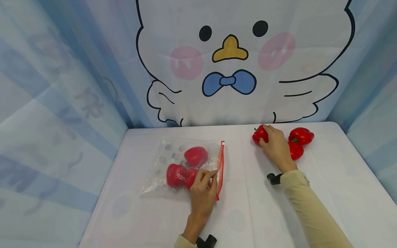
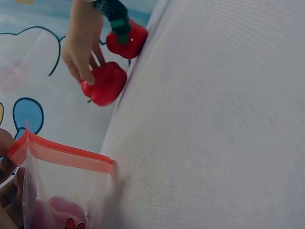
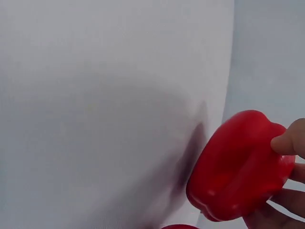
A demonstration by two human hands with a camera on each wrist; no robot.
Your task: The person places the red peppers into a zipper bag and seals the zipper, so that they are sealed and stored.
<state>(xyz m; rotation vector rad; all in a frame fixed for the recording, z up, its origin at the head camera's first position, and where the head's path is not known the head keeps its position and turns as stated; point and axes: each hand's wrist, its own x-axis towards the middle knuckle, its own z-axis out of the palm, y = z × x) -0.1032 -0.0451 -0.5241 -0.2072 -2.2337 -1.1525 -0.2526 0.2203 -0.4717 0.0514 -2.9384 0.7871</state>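
"What colour are the peppers (image 1: 304, 135)?"
"Bright red! I see green stems (image 1: 295, 140) too."
"And the bag (image 1: 153, 179)?"
"See-through, with little grey prints and an orangey-red top strip (image 1: 221, 162). The peppers inside (image 1: 196, 156) look pinker."
"What about the sleeves (image 1: 305, 201)?"
"Tan. The wrist cameras (image 1: 274, 178) are black."
"And the table (image 1: 254, 213)?"
"White, with pale bluish dots."
"The wall bird (image 1: 229, 112)?"
"White with black lines, black eyes (image 1: 205, 33), pink cheeks (image 1: 186, 63), a yellow beak (image 1: 230, 51) and a blue bow tie (image 1: 242, 82). The side curtains (image 1: 46, 148) have blue and white stripes."
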